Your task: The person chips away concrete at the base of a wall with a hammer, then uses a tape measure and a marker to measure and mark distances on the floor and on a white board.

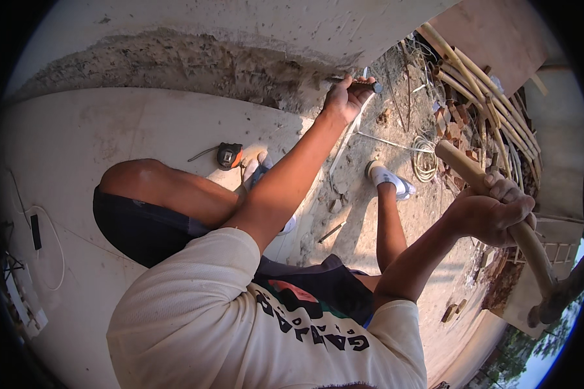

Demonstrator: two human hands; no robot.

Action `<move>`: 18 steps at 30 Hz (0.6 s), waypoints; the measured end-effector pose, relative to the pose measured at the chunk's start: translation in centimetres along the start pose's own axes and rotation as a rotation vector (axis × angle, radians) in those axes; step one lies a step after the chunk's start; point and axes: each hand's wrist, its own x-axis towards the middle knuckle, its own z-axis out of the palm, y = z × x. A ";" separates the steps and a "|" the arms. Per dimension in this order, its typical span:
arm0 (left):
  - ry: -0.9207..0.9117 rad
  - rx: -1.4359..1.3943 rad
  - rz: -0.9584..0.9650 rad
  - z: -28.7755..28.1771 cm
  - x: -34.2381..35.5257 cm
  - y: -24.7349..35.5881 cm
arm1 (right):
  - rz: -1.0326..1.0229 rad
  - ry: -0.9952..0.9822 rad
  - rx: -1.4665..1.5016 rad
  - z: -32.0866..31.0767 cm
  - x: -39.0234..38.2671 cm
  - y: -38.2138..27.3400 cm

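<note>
My left hand (347, 97) is closed around a dark metal chisel (376, 87) at the rough, chipped band (220, 61) along the bottom of the concrete wall. A pale flat strip hangs down beside that hand. My right hand (499, 207) grips the wooden handle of a hammer (467, 163), held out to the right with its dark metal head (558, 295) at the lower right. An orange-and-black tape measure (230, 155) lies near my left foot.
Long pipes or poles (486, 104) and broken rubble (453, 123) are piled at the upper right, beside a coiled pale cable (425, 165). My legs are bent on the dusty floor. A thin rod (331, 231) lies between my feet; a black object (36, 232) and white cable lie at the far left.
</note>
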 end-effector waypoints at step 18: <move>-0.021 0.014 0.005 -0.2 0.7 -1.1 | -0.059 -0.006 -0.133 0.9 2.2 -1.1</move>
